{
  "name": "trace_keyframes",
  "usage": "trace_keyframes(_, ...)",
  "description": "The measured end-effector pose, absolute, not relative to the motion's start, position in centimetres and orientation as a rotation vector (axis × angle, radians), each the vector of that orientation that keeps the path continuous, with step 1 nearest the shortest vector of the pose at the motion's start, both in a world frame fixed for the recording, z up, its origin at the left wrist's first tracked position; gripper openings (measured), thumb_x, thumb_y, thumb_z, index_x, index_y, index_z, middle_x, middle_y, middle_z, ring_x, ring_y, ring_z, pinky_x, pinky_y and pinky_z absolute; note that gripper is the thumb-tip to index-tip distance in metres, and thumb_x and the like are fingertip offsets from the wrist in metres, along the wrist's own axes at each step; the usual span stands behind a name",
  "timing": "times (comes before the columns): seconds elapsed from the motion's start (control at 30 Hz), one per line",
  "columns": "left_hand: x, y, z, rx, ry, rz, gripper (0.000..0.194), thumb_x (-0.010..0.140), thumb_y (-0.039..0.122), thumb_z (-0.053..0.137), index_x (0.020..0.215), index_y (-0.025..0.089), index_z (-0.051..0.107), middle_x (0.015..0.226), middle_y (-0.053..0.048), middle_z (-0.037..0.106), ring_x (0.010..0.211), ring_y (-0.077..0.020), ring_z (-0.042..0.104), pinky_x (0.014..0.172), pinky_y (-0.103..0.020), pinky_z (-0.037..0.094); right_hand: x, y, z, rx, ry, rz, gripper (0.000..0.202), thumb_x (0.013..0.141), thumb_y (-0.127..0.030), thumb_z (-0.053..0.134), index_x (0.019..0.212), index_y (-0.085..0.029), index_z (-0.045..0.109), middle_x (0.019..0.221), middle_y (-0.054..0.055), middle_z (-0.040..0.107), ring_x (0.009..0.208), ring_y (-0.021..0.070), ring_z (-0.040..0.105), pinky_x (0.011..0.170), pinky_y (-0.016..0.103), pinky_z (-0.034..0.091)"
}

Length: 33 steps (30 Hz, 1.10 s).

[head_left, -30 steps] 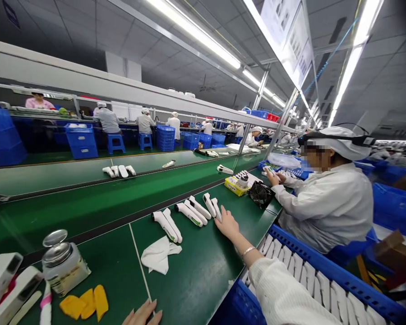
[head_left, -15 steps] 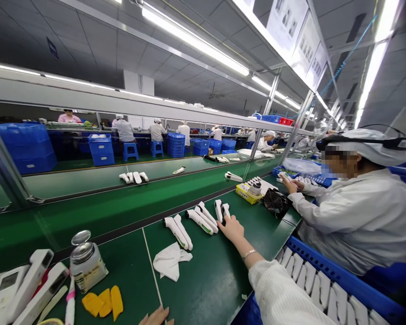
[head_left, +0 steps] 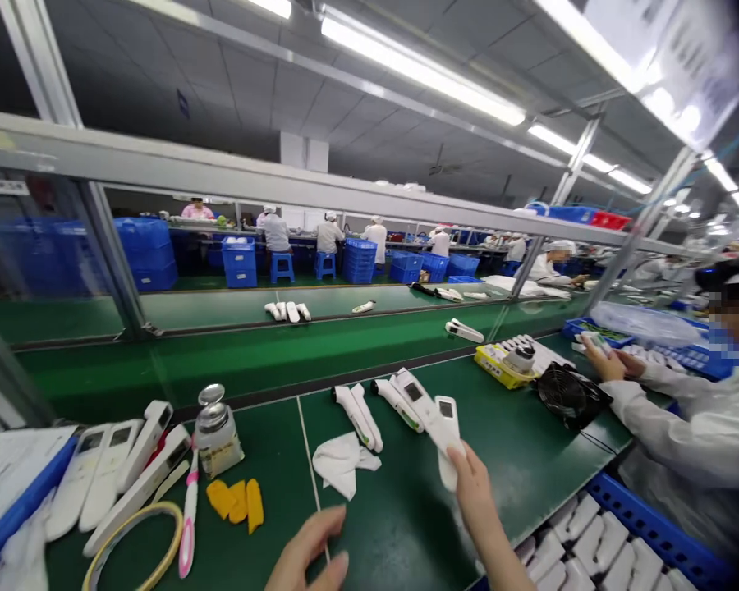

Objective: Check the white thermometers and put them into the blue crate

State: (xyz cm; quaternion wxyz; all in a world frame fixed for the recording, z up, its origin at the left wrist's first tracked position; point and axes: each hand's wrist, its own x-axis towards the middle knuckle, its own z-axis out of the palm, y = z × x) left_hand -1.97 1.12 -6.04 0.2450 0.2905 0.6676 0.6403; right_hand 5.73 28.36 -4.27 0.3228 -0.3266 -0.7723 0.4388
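Note:
My right hand (head_left: 473,484) is closed around a white handheld thermometer (head_left: 447,435) with a small dark screen. A second white thermometer (head_left: 419,402), screen up, slants against it, its lower end reaching the same fingers; whether it is gripped too I cannot tell. Just left, another thermometer (head_left: 399,405) with a black end lies on the green bench. A pair of thermometers (head_left: 358,417) rests farther left, above a crumpled white cloth (head_left: 343,464). My left hand (head_left: 311,550) hovers low over the bench below the cloth, thumb and fingers apart, holding nothing.
On the left are a glass bottle with metal cap (head_left: 218,443), yellow sponge pieces (head_left: 237,501), a pink-white toothbrush (head_left: 188,517), a tape roll (head_left: 176,525) and more thermometers. At right stand a yellow basket (head_left: 498,369), a black fan (head_left: 566,394), a blue crate (head_left: 658,525) and a co-worker (head_left: 683,427).
My right hand has drawn back with a thermometer from the row on the bench, now turned screen up. My left hand has come farther into view. The view has swung left.

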Motion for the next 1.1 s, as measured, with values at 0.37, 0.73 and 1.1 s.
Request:
trace_keyframes(0.37, -3.9, 0.9, -2.3, -0.273, 0.866, 2.422, 0.048, 0.073, 0.013, 0.062, 0.117, 0.016, 0.043, 0.111, -0.012, 0.061, 0.098, -0.0189, 0.06, 0.079, -0.025, 0.048, 6.3, 12.5, -7.4, -0.078, -2.26, 1.839, 0.025, 0.076, -0.035, 0.063, 0.096, -0.023, 0.054, 0.08, 0.003, 0.054, 0.063, 0.0161, 0.053, 0.055, 0.025, 0.043)
trace_keyframes(0.73, -4.1, -0.2, -1.5, -0.167, 0.488, 2.146, 0.042, 0.087, 0.041, 0.037, 0.103, 0.008, 0.058, 0.104, -0.016, 0.064, 0.102, -0.028, 0.057, 0.094, -0.042, 0.039, 6.1, 11.5, -5.8, -0.172, -1.831, 2.394, 0.078, 0.084, -0.035, 0.055, 0.14, -0.034, 0.001, 0.131, 0.007, 0.047, 0.118, 0.0223, 0.046, 0.097, 0.041, 0.037)
trace_keyframes(1.1, -4.2, -0.2, -1.4, -0.114, 0.5, 2.053, 0.048, 0.09, 0.038, 0.027, 0.112, 0.006, 0.055, 0.105, -0.017, 0.064, 0.099, -0.0297, 0.058, 0.091, -0.046, 0.04, 6.5, 12.0, -4.9, -0.111, -2.114, 2.199, 0.064, 0.088, -0.027, 0.049, 0.14, -0.036, 0.012, 0.142, 0.001, 0.032, 0.127, 0.0211, 0.034, 0.099, 0.037, 0.038)
